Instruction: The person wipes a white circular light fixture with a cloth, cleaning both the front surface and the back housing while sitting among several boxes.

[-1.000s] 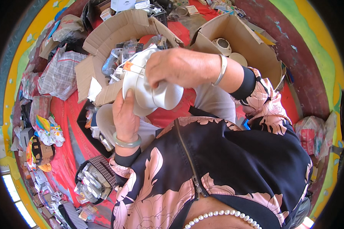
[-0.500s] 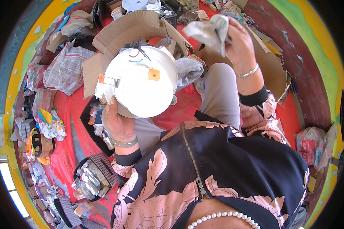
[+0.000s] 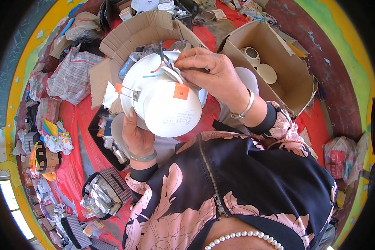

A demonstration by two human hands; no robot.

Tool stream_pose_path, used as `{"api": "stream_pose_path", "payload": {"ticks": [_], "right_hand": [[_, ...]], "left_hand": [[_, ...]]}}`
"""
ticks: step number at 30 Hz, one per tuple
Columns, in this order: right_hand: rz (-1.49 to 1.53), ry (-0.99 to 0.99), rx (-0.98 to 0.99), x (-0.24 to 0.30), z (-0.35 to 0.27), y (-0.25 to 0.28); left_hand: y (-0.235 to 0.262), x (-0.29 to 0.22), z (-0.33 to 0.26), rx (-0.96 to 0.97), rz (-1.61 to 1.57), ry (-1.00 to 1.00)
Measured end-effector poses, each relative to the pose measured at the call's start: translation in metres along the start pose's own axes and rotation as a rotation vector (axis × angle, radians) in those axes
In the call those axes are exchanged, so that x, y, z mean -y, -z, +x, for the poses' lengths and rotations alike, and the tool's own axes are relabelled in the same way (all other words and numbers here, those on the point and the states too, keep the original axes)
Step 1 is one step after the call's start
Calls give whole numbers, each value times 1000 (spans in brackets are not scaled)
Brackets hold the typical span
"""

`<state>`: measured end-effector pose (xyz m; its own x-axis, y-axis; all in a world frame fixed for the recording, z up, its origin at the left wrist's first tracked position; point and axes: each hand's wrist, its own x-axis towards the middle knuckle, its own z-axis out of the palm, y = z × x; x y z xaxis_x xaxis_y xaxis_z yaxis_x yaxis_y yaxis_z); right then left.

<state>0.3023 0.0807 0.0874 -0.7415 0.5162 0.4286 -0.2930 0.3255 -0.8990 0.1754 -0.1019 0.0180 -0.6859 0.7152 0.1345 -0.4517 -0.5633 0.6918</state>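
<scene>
My left hand (image 3: 137, 135) holds a white round downlight (image 3: 171, 116) by its near-left rim, thumb up against the edge. The lamp's back is tilted toward me, with an orange square sticker (image 3: 181, 91) on it. A spring clip (image 3: 131, 92) with an orange end stands out on its left side, and loose red, blue and dark wires (image 3: 154, 75) rise at its far side. Fingers pinched, my right hand (image 3: 214, 75) presses a whitish cloth against the lamp's far right part, by the wires. Most of the cloth is hidden under the fingers.
Beyond the lamp stands an open cardboard box (image 3: 137, 31) with mixed items. Another open carton (image 3: 287, 91) at the right holds white round pieces. A checkered box (image 3: 108, 187) of small packed parts, a dark tray (image 3: 112, 141) and plaid bags (image 3: 75, 75) lie leftward on red sheeting.
My right hand has come down and left from above the right carton to the lamp, bringing the cloth. The lamp has tilted and shifted slightly right and nearer in my left hand.
</scene>
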Motion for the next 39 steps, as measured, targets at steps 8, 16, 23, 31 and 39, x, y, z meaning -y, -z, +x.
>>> {"api": "stream_pose_path", "payload": {"ticks": [8,16,23,31,39], "right_hand": [[-361,95,-9,2,12,-2],[140,-90,317,-13,18,18],[-68,-107,309,2,5,33],[-333,89,356,7,6,82],[-458,556,-79,15,25,16]], "left_hand": [[-7,1,-4,15,90,-14],[12,10,-1,-34,-49,102],[9,11,-3,6,-90,107],[51,6,-1,146,-414,12],[32,11,0,195,-241,15]]}}
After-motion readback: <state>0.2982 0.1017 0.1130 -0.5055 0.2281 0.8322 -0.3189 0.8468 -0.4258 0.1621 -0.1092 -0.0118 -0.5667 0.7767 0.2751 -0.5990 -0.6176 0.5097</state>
